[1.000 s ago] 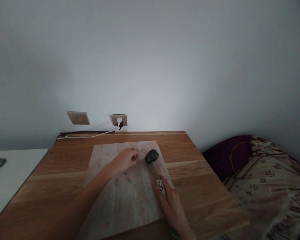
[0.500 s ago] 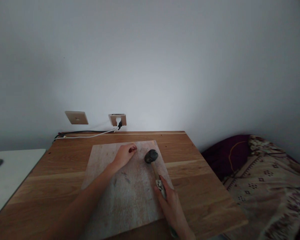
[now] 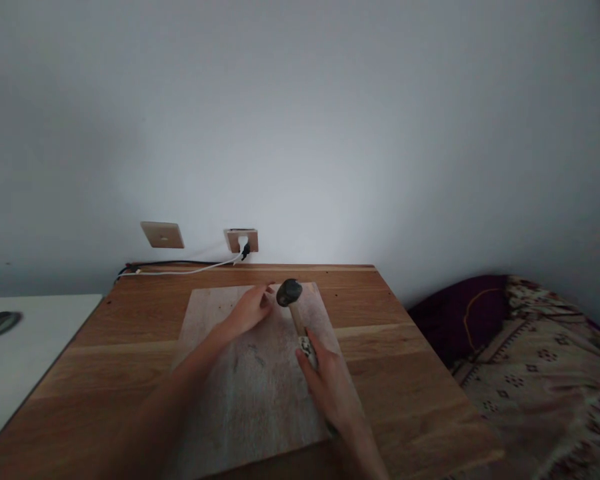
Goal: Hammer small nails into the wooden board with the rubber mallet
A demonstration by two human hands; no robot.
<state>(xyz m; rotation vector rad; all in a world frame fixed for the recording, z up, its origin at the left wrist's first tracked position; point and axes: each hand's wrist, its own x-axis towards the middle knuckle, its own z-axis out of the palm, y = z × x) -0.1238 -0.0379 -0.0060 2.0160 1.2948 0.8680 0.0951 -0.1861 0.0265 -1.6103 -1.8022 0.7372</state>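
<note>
My right hand [image 3: 326, 381] is wrapped around the handle of a mallet [image 3: 289, 293] with a dark, rounded head and a light handle with a speckled grip. The mallet's head is raised over the far part of a worn pale board [image 3: 260, 407], close to the right of my left hand. My left hand [image 3: 253, 307] rests near the board's far edge with thumb and fingers drawn together; what they pinch, if anything, is too small to make out.
The board lies on a wooden table [image 3: 395, 373] against the wall. Cables [image 3: 195, 271] run along its back edge to a wall socket [image 3: 250, 241]. A white surface [image 3: 45, 353] adjoins at left. Patterned bedding [image 3: 530, 373] and a purple cloth [image 3: 460, 320] lie at right.
The mallet and my right hand have moved up and left, bringing the head nearer my left hand. My left fingers have shifted slightly. The view has turned a little left.
</note>
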